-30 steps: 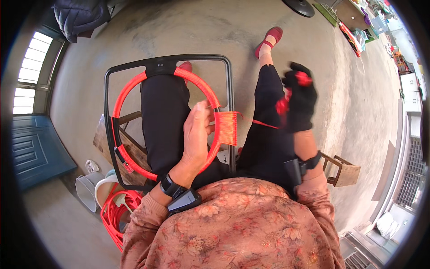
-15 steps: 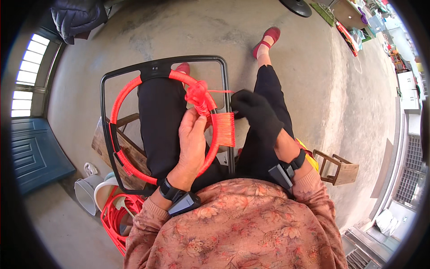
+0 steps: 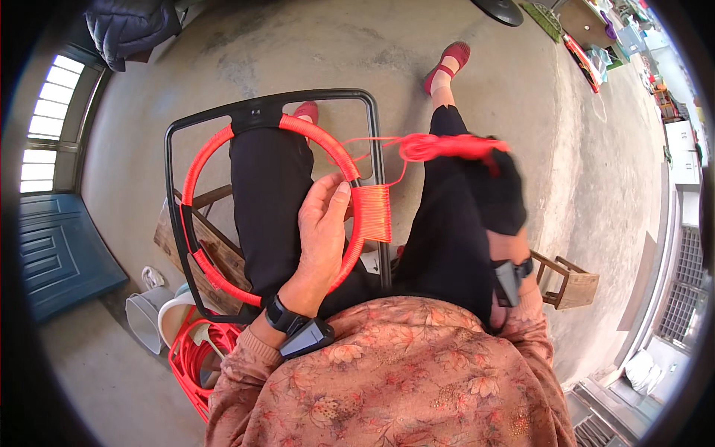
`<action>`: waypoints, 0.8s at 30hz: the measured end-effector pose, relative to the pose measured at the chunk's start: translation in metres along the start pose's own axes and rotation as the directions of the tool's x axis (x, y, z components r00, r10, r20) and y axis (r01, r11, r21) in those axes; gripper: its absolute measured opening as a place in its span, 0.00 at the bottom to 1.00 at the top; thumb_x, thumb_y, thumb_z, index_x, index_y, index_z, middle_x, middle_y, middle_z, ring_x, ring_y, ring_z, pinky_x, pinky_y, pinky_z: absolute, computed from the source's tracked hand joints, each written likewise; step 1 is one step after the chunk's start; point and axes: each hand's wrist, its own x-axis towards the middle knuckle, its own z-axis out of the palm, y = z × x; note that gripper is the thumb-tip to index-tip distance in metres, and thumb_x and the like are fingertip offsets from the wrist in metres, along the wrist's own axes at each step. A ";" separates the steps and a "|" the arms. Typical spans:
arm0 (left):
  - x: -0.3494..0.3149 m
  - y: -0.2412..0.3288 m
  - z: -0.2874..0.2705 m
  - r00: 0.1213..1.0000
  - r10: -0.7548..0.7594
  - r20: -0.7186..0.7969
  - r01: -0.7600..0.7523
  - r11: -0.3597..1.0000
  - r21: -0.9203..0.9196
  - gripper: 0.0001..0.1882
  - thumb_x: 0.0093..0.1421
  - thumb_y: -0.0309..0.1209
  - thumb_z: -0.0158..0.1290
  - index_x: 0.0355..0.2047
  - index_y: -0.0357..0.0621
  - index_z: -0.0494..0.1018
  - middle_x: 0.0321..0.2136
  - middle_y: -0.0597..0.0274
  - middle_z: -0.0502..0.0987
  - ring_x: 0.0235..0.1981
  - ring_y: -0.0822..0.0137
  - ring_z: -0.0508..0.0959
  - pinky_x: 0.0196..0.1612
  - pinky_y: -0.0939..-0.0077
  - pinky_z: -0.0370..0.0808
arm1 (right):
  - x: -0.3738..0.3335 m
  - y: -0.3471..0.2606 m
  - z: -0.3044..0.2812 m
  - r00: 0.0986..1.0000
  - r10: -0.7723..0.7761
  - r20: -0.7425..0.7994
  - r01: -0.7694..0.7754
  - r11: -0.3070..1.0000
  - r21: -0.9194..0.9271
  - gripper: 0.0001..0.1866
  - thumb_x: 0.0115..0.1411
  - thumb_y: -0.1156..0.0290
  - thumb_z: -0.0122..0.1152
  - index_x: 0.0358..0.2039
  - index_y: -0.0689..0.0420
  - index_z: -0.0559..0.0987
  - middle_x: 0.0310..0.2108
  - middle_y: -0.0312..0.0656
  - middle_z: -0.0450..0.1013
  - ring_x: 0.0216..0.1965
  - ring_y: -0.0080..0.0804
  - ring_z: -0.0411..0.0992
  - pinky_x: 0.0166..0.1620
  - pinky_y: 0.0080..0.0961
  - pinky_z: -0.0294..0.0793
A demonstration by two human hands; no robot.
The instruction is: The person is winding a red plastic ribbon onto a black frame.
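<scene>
At left, a black frame [image 3: 170,175] with a red-wrapped ring [image 3: 191,173] stood over the person's lap. The left hand [image 3: 320,237] touched the ring's right side, fingers part-curled; whether it gripped couldn't be told. Rightward, loose strands led from a broad red winding [image 3: 372,214] to a cord bundle [image 3: 439,147], clutched in the gloved right hand [image 3: 500,190]. Winding seemed underway; the next move called for drawing slack snug.
</scene>
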 end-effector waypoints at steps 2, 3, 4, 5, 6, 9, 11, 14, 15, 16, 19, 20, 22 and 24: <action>-0.002 0.005 0.005 0.999 0.027 0.017 -0.027 1.000 -0.008 0.16 0.67 0.27 0.45 0.54 0.36 0.66 0.41 0.61 0.76 0.39 0.74 0.76 0.42 0.78 0.75 | 0.013 -0.034 -0.042 0.983 -0.174 0.059 0.167 0.980 0.108 0.12 0.60 0.64 0.51 0.36 0.60 0.74 0.40 0.49 0.75 0.46 0.44 0.72 0.57 0.41 0.65; -0.003 0.006 0.006 0.998 0.058 0.023 -0.058 0.998 -0.010 0.17 0.67 0.26 0.45 0.55 0.36 0.65 0.42 0.60 0.75 0.39 0.74 0.76 0.42 0.78 0.75 | 0.010 -0.049 -0.038 0.972 -0.207 0.111 0.206 0.978 0.020 0.11 0.59 0.63 0.51 0.31 0.58 0.74 0.34 0.48 0.75 0.41 0.42 0.74 0.53 0.42 0.68; -0.004 0.006 0.005 0.998 0.060 0.018 -0.060 0.998 -0.012 0.17 0.67 0.26 0.45 0.55 0.36 0.65 0.42 0.60 0.75 0.39 0.74 0.76 0.42 0.78 0.75 | 0.002 -0.058 -0.033 0.957 -0.286 -0.034 0.277 0.946 -0.167 0.10 0.60 0.63 0.51 0.27 0.56 0.72 0.27 0.42 0.71 0.35 0.37 0.72 0.48 0.40 0.69; -0.004 0.006 0.004 0.998 0.061 0.034 -0.060 0.998 -0.018 0.17 0.67 0.26 0.45 0.55 0.35 0.64 0.42 0.60 0.75 0.40 0.74 0.76 0.43 0.78 0.75 | -0.003 -0.065 -0.029 0.940 -0.288 -0.181 0.272 0.956 -0.108 0.10 0.61 0.63 0.51 0.28 0.56 0.72 0.26 0.40 0.70 0.33 0.36 0.71 0.46 0.39 0.70; -0.004 0.006 0.004 0.997 0.062 0.050 -0.061 0.998 -0.023 0.18 0.66 0.25 0.45 0.56 0.35 0.63 0.42 0.59 0.75 0.40 0.73 0.76 0.43 0.78 0.75 | -0.006 -0.070 -0.029 0.906 -0.275 -0.323 0.275 0.960 -0.047 0.11 0.62 0.63 0.50 0.28 0.56 0.72 0.24 0.39 0.68 0.32 0.36 0.70 0.45 0.38 0.70; -0.003 0.007 0.007 0.996 0.056 0.070 -0.053 0.998 -0.045 0.18 0.66 0.24 0.46 0.56 0.35 0.63 0.43 0.58 0.75 0.41 0.73 0.76 0.44 0.78 0.75 | -0.001 -0.068 -0.060 0.957 -0.169 -0.236 0.172 0.985 -0.006 0.14 0.63 0.59 0.51 0.38 0.58 0.73 0.26 0.36 0.67 0.31 0.32 0.69 0.41 0.32 0.71; -0.002 0.004 0.006 0.996 0.055 0.064 -0.053 0.998 -0.030 0.19 0.66 0.24 0.46 0.56 0.35 0.63 0.42 0.59 0.75 0.40 0.74 0.77 0.43 0.79 0.75 | 0.007 -0.047 -0.082 1.000 0.009 -0.024 -0.009 1.000 -0.017 0.19 0.64 0.57 0.51 0.47 0.59 0.70 0.28 0.33 0.67 0.31 0.27 0.67 0.36 0.28 0.69; -0.002 0.001 0.002 0.998 0.054 0.043 -0.053 0.998 -0.017 0.20 0.65 0.24 0.47 0.57 0.35 0.62 0.40 0.60 0.76 0.38 0.75 0.77 0.41 0.81 0.74 | 0.012 0.013 -0.038 0.991 0.091 -0.101 -0.103 0.987 -0.126 0.16 0.64 0.61 0.54 0.43 0.61 0.73 0.26 0.33 0.67 0.26 0.22 0.66 0.31 0.22 0.68; -0.001 0.001 0.002 0.998 0.050 0.043 -0.049 0.999 -0.024 0.20 0.65 0.24 0.48 0.57 0.35 0.62 0.38 0.61 0.76 0.36 0.76 0.77 0.39 0.82 0.74 | 0.008 0.026 -0.009 0.979 0.204 -0.005 -0.199 0.946 -0.257 0.16 0.63 0.62 0.55 0.44 0.62 0.73 0.26 0.35 0.69 0.26 0.23 0.69 0.31 0.22 0.69; -0.001 0.002 0.004 0.998 0.049 0.045 -0.048 0.999 -0.022 0.20 0.65 0.24 0.48 0.57 0.35 0.62 0.38 0.61 0.76 0.36 0.76 0.77 0.39 0.82 0.74 | 0.003 0.037 0.015 0.942 0.327 0.076 -0.273 0.880 -0.389 0.17 0.63 0.62 0.56 0.44 0.63 0.73 0.27 0.37 0.72 0.27 0.24 0.71 0.31 0.21 0.70; -0.004 0.008 0.009 0.998 0.051 0.029 -0.050 0.998 -0.043 0.19 0.65 0.24 0.48 0.56 0.36 0.63 0.36 0.62 0.77 0.35 0.77 0.77 0.37 0.84 0.73 | -0.001 0.045 0.033 0.845 0.523 0.114 -0.345 0.695 -0.631 0.16 0.62 0.63 0.57 0.40 0.65 0.75 0.26 0.39 0.74 0.26 0.26 0.74 0.31 0.21 0.72; -0.004 0.009 0.011 0.998 0.056 0.021 -0.055 0.997 -0.048 0.19 0.65 0.24 0.48 0.55 0.36 0.63 0.36 0.62 0.77 0.34 0.77 0.76 0.37 0.84 0.73 | -0.002 0.045 0.034 0.807 0.586 0.077 -0.354 0.584 -0.731 0.15 0.62 0.64 0.57 0.37 0.65 0.75 0.24 0.40 0.75 0.25 0.27 0.74 0.30 0.22 0.72; -0.003 0.008 0.009 0.998 0.060 0.012 -0.059 0.997 -0.057 0.18 0.64 0.24 0.48 0.54 0.36 0.64 0.36 0.62 0.77 0.34 0.77 0.76 0.37 0.84 0.73 | -0.009 0.043 0.017 0.793 0.596 0.125 -0.357 0.622 -0.697 0.13 0.61 0.65 0.57 0.32 0.64 0.75 0.21 0.40 0.74 0.24 0.27 0.73 0.30 0.23 0.72; 0.000 0.004 0.004 0.998 0.062 0.022 -0.061 0.997 -0.036 0.15 0.65 0.24 0.49 0.51 0.36 0.66 0.35 0.63 0.77 0.34 0.78 0.76 0.36 0.84 0.74 | -0.018 0.037 0.008 0.829 0.559 0.033 -0.409 0.646 -0.645 0.12 0.61 0.66 0.56 0.33 0.64 0.75 0.22 0.41 0.74 0.23 0.27 0.73 0.29 0.23 0.72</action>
